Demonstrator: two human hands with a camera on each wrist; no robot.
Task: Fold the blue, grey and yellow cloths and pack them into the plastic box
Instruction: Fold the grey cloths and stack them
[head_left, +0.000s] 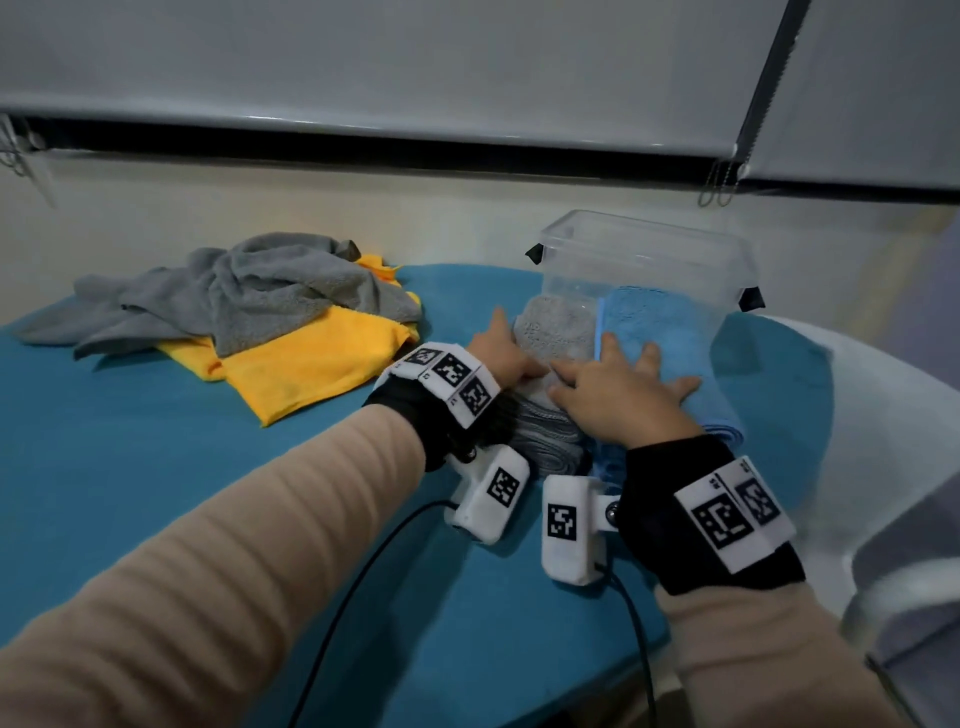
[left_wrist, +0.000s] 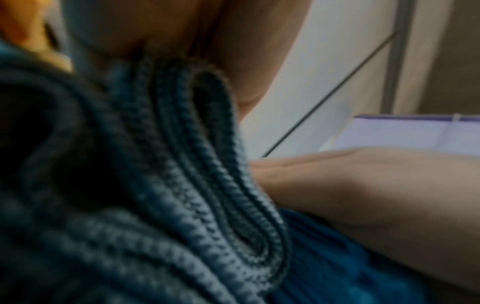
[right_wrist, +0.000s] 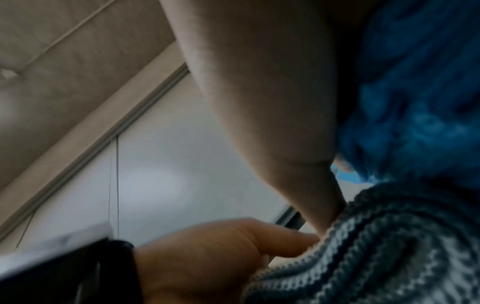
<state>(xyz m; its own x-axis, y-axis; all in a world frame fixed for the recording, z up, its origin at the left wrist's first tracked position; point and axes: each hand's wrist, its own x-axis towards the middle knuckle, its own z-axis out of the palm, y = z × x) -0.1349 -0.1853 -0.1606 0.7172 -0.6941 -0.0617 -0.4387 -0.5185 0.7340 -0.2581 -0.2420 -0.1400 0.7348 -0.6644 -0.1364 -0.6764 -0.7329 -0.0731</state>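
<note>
Pressing folded cloths (head_left: 675, 338), both hands (head_left: 618, 400), coded wrist tags (head_left: 452, 374), no legible writing

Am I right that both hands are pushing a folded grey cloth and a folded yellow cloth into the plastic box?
Not quite: beside the folded grey cloth is a folded blue cloth, not yellow. The head view shows the left hand and right hand pushing them into the plastic box.
</note>
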